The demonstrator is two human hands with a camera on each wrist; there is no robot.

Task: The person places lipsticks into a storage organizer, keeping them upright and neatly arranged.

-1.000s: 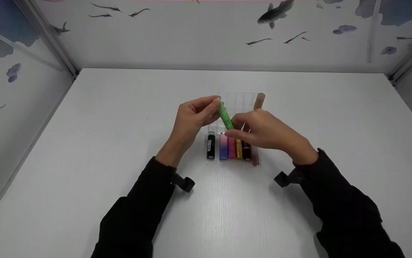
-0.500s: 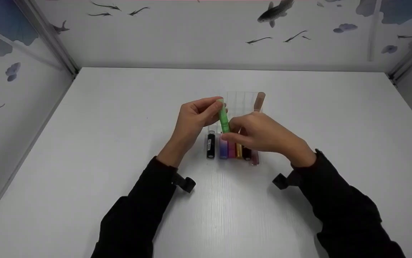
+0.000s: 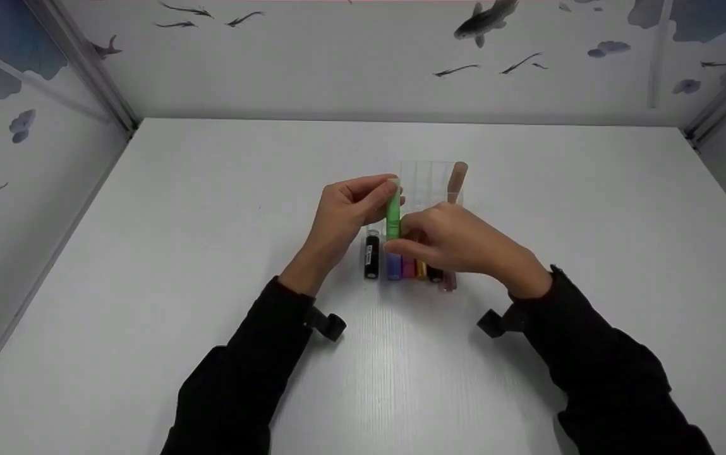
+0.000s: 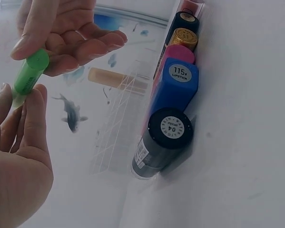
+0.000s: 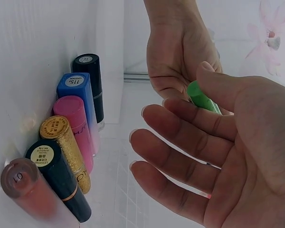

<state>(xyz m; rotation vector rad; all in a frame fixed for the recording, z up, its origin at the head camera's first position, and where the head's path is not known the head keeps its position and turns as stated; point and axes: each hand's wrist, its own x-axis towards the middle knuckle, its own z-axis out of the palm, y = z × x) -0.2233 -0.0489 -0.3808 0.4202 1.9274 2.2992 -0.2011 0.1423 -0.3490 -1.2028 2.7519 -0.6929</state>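
Observation:
Both hands hold a green lip balm tube (image 3: 393,215). My left hand (image 3: 345,212) pinches its pale far end between thumb and fingertips. At the green near end (image 4: 37,61), my right hand (image 3: 457,239) pinches with thumb and index finger, its other fingers loosely bent in the right wrist view. Below the hands lies a row of lipsticks: a black tube (image 4: 171,130), a blue one marked 115 (image 4: 180,78), a pink one (image 5: 70,110), a gold one (image 5: 61,135), a dark green one (image 5: 47,156) and a clear reddish tube (image 5: 25,185). The right hand partly covers this row in the head view.
Behind the hands is a clear divided organizer (image 3: 423,172), with a beige tube (image 3: 457,178) standing tilted at its right side. The white table (image 3: 198,208) meets patterned walls (image 3: 363,69) at the back and left.
The green lip balm tube has swung from slanted to nearly straight in the head view. My right hand has moved left and nearer to me; my left hand has shifted slightly right.

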